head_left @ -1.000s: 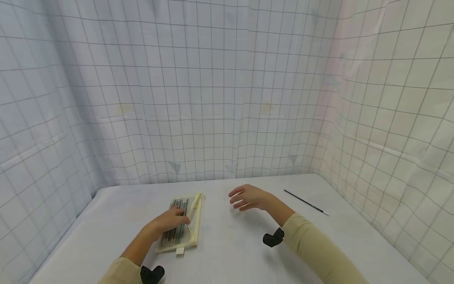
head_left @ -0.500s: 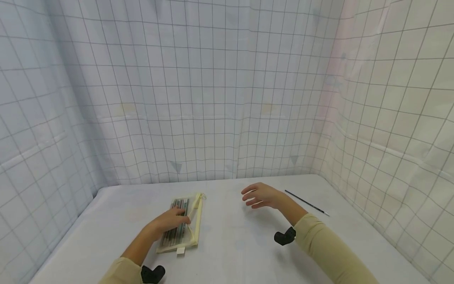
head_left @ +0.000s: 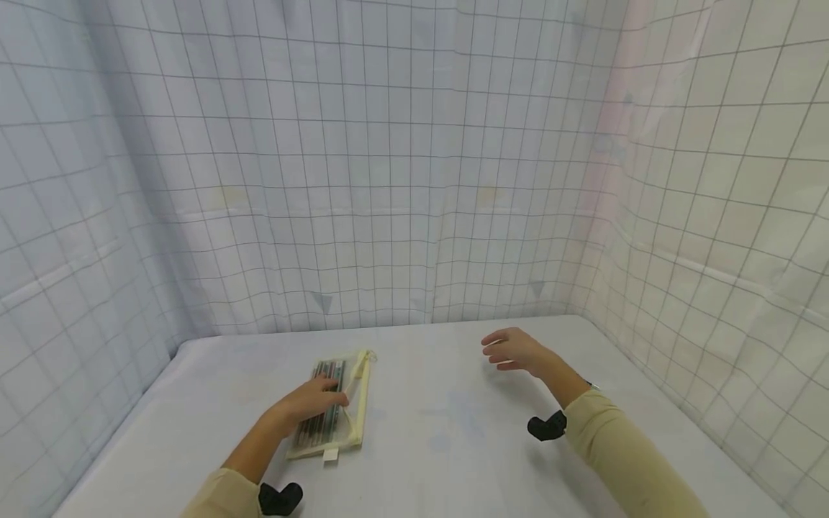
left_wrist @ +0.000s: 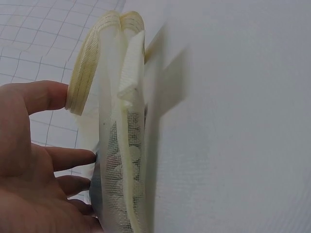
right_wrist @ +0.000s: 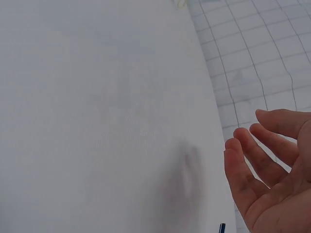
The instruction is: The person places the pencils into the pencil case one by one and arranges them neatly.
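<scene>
A translucent mesh zip pouch (head_left: 355, 424) with pale yellow edging lies left of centre on the white table, several dark, thin sticks showing inside. On top of it rests my left hand (head_left: 304, 404). The left wrist view shows the thumb (left_wrist: 46, 94) touching the pouch's yellow zipper edge (left_wrist: 83, 73), which bows outward, while the other fingers (left_wrist: 73, 158) lie against the pouch's side. My right hand (head_left: 518, 350) hovers over the table's right part, fingers loosely bent and holding nothing. Beneath the right forearm, a thin dark rod's silvery tip (head_left: 593, 386) peeks out; its dark end (right_wrist: 222, 228) appears in the right wrist view.
White sheets with a dark grid (head_left: 401, 180) hang at the back and both sides. The white-covered table (head_left: 440, 446) ends at the back sheet. A small white tag (head_left: 331, 455) sticks out of the pouch's near edge. Black devices (head_left: 547, 426) sit at both wrists.
My right hand has moved rightward and slightly away from me, and its forearm now covers most of the thin rod. The left hand and the pouch have stayed in place.
</scene>
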### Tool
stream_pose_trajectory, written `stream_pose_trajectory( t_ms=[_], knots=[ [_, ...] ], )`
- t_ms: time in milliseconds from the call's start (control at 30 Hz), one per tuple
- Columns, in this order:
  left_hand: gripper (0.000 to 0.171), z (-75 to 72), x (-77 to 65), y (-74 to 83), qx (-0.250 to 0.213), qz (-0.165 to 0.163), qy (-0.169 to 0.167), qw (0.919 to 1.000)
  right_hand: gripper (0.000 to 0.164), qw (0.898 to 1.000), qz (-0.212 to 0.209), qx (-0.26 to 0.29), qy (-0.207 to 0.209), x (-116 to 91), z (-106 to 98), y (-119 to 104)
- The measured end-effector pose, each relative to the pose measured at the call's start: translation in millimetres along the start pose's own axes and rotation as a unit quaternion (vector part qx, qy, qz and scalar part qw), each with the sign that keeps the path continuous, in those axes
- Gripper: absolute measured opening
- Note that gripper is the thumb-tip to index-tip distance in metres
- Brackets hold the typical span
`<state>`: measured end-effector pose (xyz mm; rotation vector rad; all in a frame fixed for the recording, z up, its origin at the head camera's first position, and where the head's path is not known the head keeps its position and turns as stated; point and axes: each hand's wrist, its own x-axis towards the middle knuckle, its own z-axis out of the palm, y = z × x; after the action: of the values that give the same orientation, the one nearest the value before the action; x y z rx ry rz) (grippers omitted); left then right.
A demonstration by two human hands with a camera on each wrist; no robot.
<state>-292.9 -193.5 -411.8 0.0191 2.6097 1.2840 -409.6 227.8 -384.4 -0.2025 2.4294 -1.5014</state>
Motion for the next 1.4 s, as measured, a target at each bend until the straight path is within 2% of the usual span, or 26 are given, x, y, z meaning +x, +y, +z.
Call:
stream_pose_trajectory(
  t_ms=[167,267,433,567,767,1033,1233,1400],
  knots=[
    [0.082,0.8,0.4,-2.3,0.011,0.003,0.004,0.9999,0.044,1.000,-0.005,-0.019,0.022,-6.3,-18.0,14.3],
    [0.080,3.0,0.8,-2.3,0.035,0.012,0.012,0.9992,0.043,0.999,-0.013,-0.030,0.039,-9.0,-28.4,22.7],
    [0.072,8.0,3.6,-1.6,0.089,0.038,0.058,0.9936,0.040,0.994,-0.031,-0.064,0.080,-11.0,-45.5,38.7],
    [0.069,10.4,4.0,-1.4,0.103,0.055,0.088,0.9892,0.037,0.984,-0.046,-0.119,0.125,-14.0,-57.0,51.4],
    [0.067,10.3,1.9,-2.1,0.086,0.068,0.089,0.9900,0.033,0.960,-0.072,-0.207,0.173,-25.9,-70.5,66.1],
    [0.070,10.1,0.8,-1.7,0.048,0.056,0.077,0.9942,0.026,0.940,-0.081,-0.273,0.190,-24.3,-81.3,86.8],
    [0.073,10.0,-1.9,-0.5,0.043,0.047,0.063,0.9959,0.022,0.931,-0.076,-0.298,0.197,-20.8,-78.2,96.6],
    [0.073,9.9,-3.4,0.6,0.035,0.035,0.063,0.9968,0.021,0.920,-0.076,-0.332,0.193,-18.0,-75.5,95.8]
  ],
)
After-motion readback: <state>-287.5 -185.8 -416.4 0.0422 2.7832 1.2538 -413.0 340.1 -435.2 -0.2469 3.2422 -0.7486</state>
